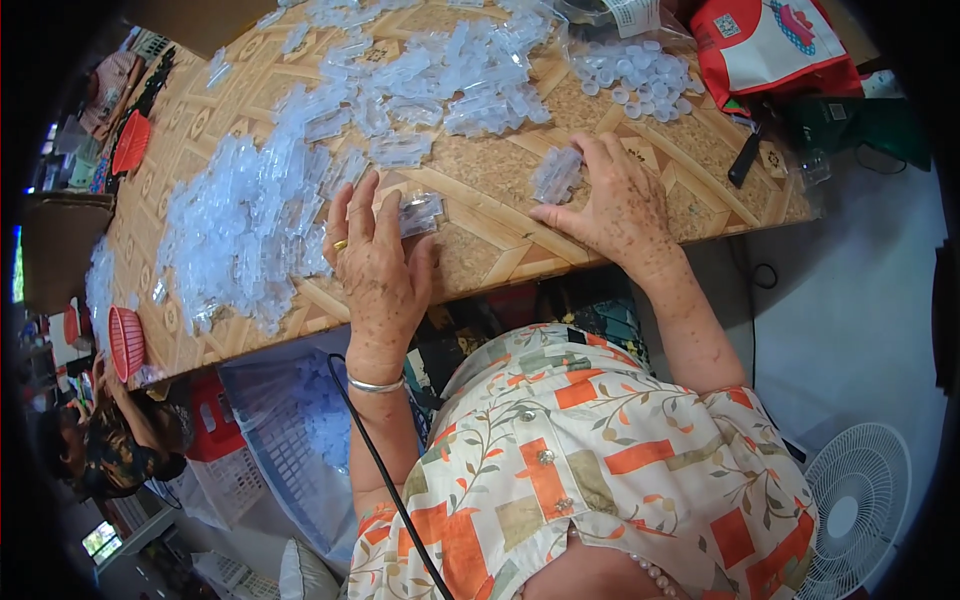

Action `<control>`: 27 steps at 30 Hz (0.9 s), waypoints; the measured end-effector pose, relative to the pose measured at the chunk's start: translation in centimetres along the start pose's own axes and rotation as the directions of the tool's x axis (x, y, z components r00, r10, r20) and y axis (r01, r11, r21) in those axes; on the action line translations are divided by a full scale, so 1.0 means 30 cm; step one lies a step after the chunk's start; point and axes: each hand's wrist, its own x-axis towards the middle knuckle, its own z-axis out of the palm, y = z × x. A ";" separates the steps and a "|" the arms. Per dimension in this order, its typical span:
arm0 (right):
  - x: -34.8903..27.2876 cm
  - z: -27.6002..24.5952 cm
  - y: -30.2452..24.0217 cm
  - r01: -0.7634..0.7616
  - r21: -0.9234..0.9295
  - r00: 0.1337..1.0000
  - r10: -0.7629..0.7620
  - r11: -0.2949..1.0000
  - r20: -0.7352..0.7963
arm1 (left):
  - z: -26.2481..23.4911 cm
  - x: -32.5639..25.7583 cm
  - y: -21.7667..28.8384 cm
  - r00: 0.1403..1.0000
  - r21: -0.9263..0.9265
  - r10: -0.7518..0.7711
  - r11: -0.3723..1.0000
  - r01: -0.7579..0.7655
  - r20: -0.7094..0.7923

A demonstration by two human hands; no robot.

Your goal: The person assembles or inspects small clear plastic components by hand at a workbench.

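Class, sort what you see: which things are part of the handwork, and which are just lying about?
In use: left hand, right hand, clear plastic piece, second clear piece, heap of clear pieces, bag of caps.

Lying about: red baskets, white fan, red bag.

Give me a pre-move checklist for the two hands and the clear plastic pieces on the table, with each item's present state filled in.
1. Left hand on a clear plastic piece: ok, fingers rest at it near the table's edge.
2. Right hand on a second clear piece: ok, fingertips touch it.
3. Either piece actually pinched or lifted: cannot tell, both seem to lie flat on the table.
4. Supply within reach: ok, a large pile of clear pieces lies just left of the left hand.
5. Bag of small round caps near: ok, beyond the right hand.
6. Black cable clear of the hands: ok, it hangs below the table by the left forearm.
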 end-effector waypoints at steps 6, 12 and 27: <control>-0.010 -0.012 0.014 0.059 0.021 0.998 -0.059 0.998 0.025 | 0.024 0.003 -0.012 0.998 -0.037 0.032 0.999 -0.030 0.050; -0.012 -0.030 0.050 0.247 0.245 0.963 -0.266 0.938 0.049 | 0.023 0.004 -0.008 0.999 -0.037 0.031 0.999 -0.031 0.018; -0.023 0.016 0.016 0.387 0.189 0.921 -0.390 0.903 -0.020 | -0.008 -0.019 -0.014 0.997 -0.119 -0.046 0.992 0.053 0.059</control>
